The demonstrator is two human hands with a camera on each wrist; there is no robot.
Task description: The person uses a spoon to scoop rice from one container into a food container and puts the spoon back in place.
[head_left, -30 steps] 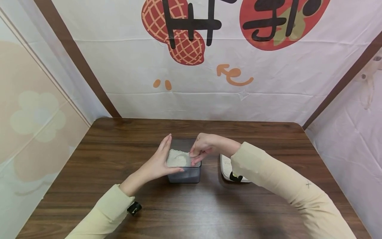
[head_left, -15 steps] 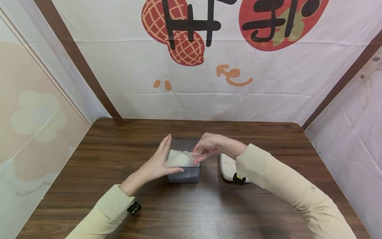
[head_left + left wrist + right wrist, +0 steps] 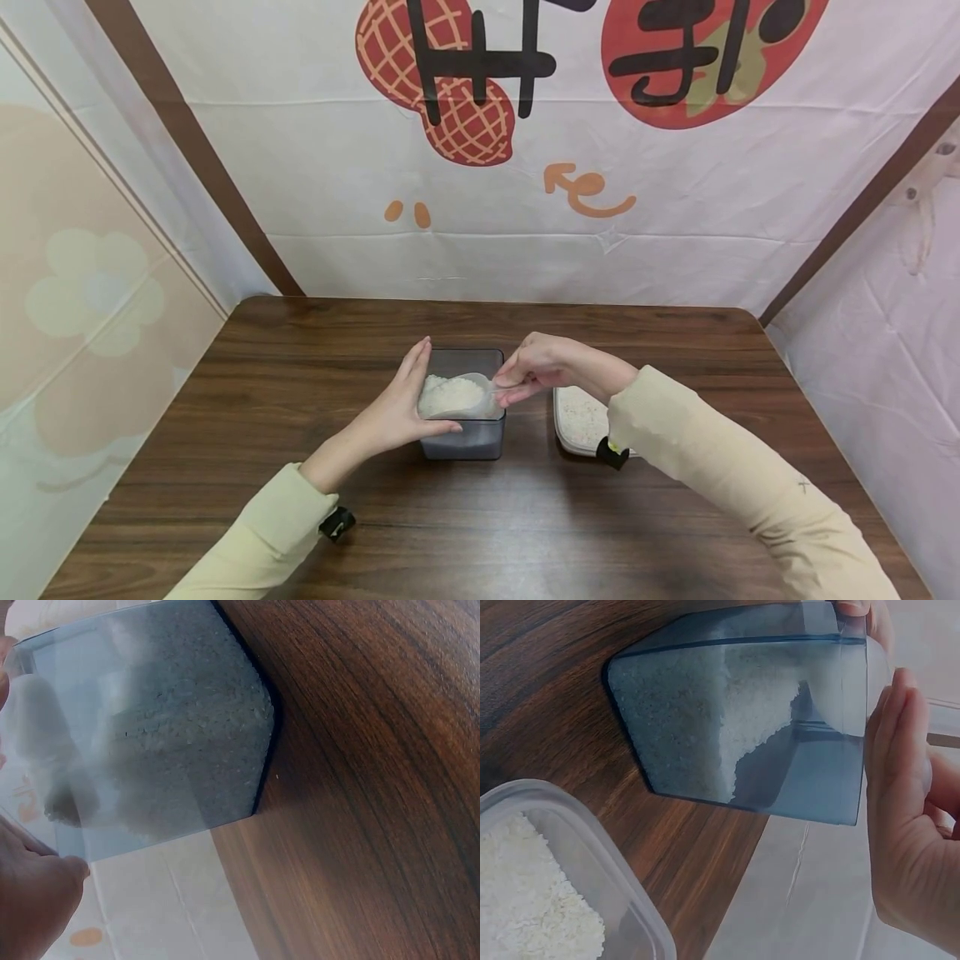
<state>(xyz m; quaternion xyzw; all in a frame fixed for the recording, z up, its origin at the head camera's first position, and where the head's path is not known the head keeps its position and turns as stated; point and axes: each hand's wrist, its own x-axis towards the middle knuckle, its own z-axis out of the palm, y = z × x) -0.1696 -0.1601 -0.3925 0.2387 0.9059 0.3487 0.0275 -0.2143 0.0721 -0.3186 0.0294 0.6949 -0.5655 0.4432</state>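
A clear scoop [image 3: 477, 385] heaped with white rice [image 3: 456, 393] lies tilted at the top of a blue-tinted see-through container [image 3: 463, 442]. My right hand [image 3: 531, 367] pinches its handle by the container's right rim; in the right wrist view, that hand [image 3: 907, 795] is beside the rim. Spread across the container's left side, my left hand [image 3: 397, 406] holds it, thumb along the front rim and fingers towards the back. Through the wall in the left wrist view, rice [image 3: 195, 720] fills the container's lower part.
To the right of the container, a low clear tub [image 3: 559, 425] with rice in it stands on the dark wooden table [image 3: 360, 517], partly hidden by my right forearm. A printed cloth [image 3: 322, 192] hangs behind the table.
My right hand has drawn back to the right and brought the scoop up out of the rice, with a heap in it. The left hand and the container have stayed still.
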